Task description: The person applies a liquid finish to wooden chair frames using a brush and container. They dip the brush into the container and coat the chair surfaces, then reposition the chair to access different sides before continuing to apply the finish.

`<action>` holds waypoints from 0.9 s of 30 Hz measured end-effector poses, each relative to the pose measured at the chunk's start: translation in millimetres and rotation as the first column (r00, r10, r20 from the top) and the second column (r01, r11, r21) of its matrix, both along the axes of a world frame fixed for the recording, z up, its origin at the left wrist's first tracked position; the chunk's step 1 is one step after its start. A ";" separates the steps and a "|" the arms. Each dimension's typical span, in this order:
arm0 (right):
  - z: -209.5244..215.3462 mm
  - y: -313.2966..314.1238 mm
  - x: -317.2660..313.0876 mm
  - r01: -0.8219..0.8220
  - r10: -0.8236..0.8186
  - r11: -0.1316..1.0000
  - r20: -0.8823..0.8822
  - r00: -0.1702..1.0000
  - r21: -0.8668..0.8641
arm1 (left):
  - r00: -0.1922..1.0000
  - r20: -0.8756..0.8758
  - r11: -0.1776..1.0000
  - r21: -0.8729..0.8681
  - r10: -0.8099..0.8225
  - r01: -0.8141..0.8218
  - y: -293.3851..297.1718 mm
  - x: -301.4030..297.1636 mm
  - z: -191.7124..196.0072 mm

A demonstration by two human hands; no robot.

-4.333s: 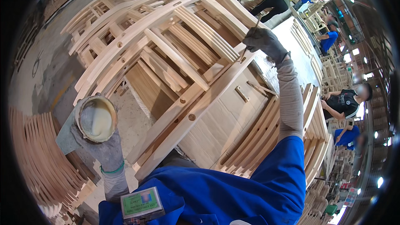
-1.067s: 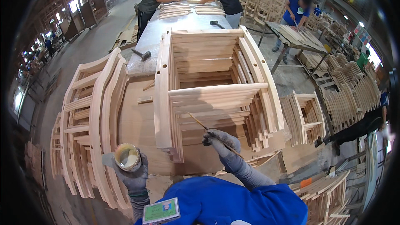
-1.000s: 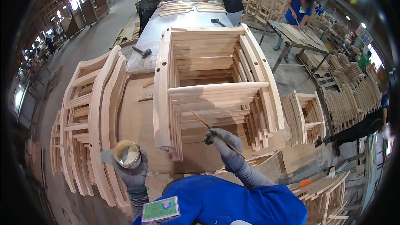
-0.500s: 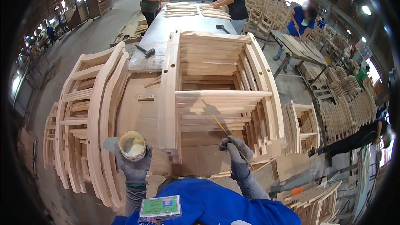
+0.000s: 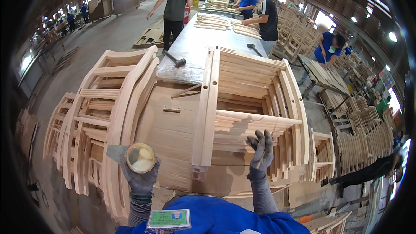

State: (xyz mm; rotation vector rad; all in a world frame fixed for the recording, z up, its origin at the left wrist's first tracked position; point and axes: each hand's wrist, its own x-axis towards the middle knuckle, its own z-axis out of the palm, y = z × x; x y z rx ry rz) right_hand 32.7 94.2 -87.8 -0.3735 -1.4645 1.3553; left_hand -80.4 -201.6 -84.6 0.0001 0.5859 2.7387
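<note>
My left hand (image 5: 142,177), in a grey glove, is closed around a round cup (image 5: 141,157) holding pale, creamy stuff. A flat grey-green piece (image 5: 116,153) sticks out beside the cup. My right hand (image 5: 261,151), also gloved, is raised before a stack of pale wooden frames (image 5: 208,117). Its fingers point upward, fairly straight, and a thin wooden stick (image 5: 260,163) lies held across the palm, its upper end blurred against the frames. The stack has side rails with round holes and several crossbars; whether the hand touches it I cannot tell.
Curved ladder-like wooden frames (image 5: 125,99) lean at the left. A small wood block (image 5: 172,109) lies on cardboard (image 5: 160,134). Two mallets, one a black-headed mallet (image 5: 178,62), rest on the wrapped table (image 5: 197,39). Other people work beyond it; more frames (image 5: 321,156) stand right.
The view has swung, so the stack sits farther right. My right hand has turned, fingers lifted, and the stick now leans right instead of left. A person beyond the table has turned and stepped.
</note>
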 end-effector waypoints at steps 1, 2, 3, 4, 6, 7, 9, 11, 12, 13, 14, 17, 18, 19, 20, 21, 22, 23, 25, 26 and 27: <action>-5.6 7.6 -12.1 0.034 -0.037 0.994 0.028 0.999 0.100 | 0.999 0.026 1.000 0.013 0.020 -0.020 -3.7 -1.8 1.8; -11.0 17.1 -25.1 0.067 -0.078 0.978 0.052 0.996 0.197 | 0.998 0.053 0.999 0.024 0.038 -0.039 -7.5 -4.1 3.3; -9.7 33.8 -35.4 0.160 -0.246 0.867 0.127 0.961 0.472 | 0.997 0.059 0.998 0.030 0.049 -0.051 -10.2 -6.3 4.0; -8.9 48.5 -48.1 0.212 -0.342 0.791 0.129 0.931 0.574 | 0.996 0.065 0.997 0.037 0.061 -0.063 -12.8 -8.5 4.2; -1.4 70.0 -76.2 0.282 -0.522 0.600 0.099 0.847 0.748 | 0.997 0.052 0.997 0.038 0.064 -0.066 -20.8 -15.0 3.5; 0.2 82.8 -84.7 0.249 -0.593 0.553 0.167 0.788 0.795 | 0.999 0.027 0.998 0.043 0.046 -0.047 -24.9 -19.8 3.0; 1.8 98.2 -99.5 0.145 -0.714 0.475 0.284 0.640 0.868 | 0.999 0.019 0.998 0.047 0.037 -0.038 -30.3 -23.1 5.4; -4.3 98.6 -103.5 0.133 -0.746 0.503 0.351 0.565 0.854 | 0.997 0.055 0.997 0.048 0.052 -0.055 -35.0 -22.4 10.7; -6.3 99.9 -105.0 0.130 -0.761 0.515 0.382 0.524 0.847 | 0.996 0.058 0.995 0.066 0.065 -0.069 -33.8 -24.6 12.5; -5.8 104.2 -109.6 0.206 -0.753 0.476 0.275 0.598 0.855 | 0.995 0.061 0.993 0.085 0.076 -0.081 -30.7 -28.3 15.4; -10.7 103.6 -112.0 0.209 -0.759 0.473 0.275 0.590 0.856 | 0.992 0.079 0.990 0.091 0.096 -0.103 -31.0 -28.4 15.6; -14.9 103.2 -112.8 0.254 -0.790 0.421 0.214 0.575 0.871 | 0.989 0.092 0.992 0.038 0.115 -0.119 -31.1 -35.2 11.4; -15.1 102.8 -113.3 0.269 -0.789 0.416 0.197 0.582 0.869 | 0.997 0.034 0.995 0.060 0.074 -0.076 -30.3 -37.0 11.7; -16.0 101.9 -112.9 0.284 -0.788 0.410 0.180 0.589 0.867 | 0.999 -0.025 0.996 0.078 0.033 -0.031 -29.1 -38.0 11.9; -16.8 101.0 -112.6 0.299 -0.787 0.405 0.163 0.595 0.864 | 0.996 -0.085 0.996 0.093 -0.008 0.016 -27.8 -38.7 11.7; -17.2 101.4 -112.4 0.304 -0.786 0.400 0.153 0.598 0.865 | 0.998 -0.070 0.996 0.093 -0.002 0.008 -26.1 -40.0 11.6; -17.6 101.8 -112.5 0.308 -0.785 0.395 0.144 0.602 0.866 | 0.998 -0.055 0.996 0.092 0.004 0.001 -24.3 -41.2 10.9; -18.3 101.8 -112.8 0.313 -0.784 0.390 0.135 0.606 0.866 | 0.999 -0.040 0.996 0.091 0.010 -0.006 -23.1 -42.1 10.5; -18.3 102.5 -113.0 0.316 -0.790 0.373 0.120 0.601 0.872 | 0.992 -0.122 0.996 0.084 -0.030 0.040 -20.3 -44.4 9.8; -18.6 102.3 -113.3 0.317 -0.793 0.365 0.113 0.599 0.875 | 0.986 -0.162 0.995 0.079 -0.049 0.063 -19.5 -45.2 9.2; -18.6 102.9 -113.4 0.319 -0.793 0.363 0.110 0.599 0.876 | 0.990 -0.132 0.993 0.096 -0.052 0.065 -17.9 -46.0 7.1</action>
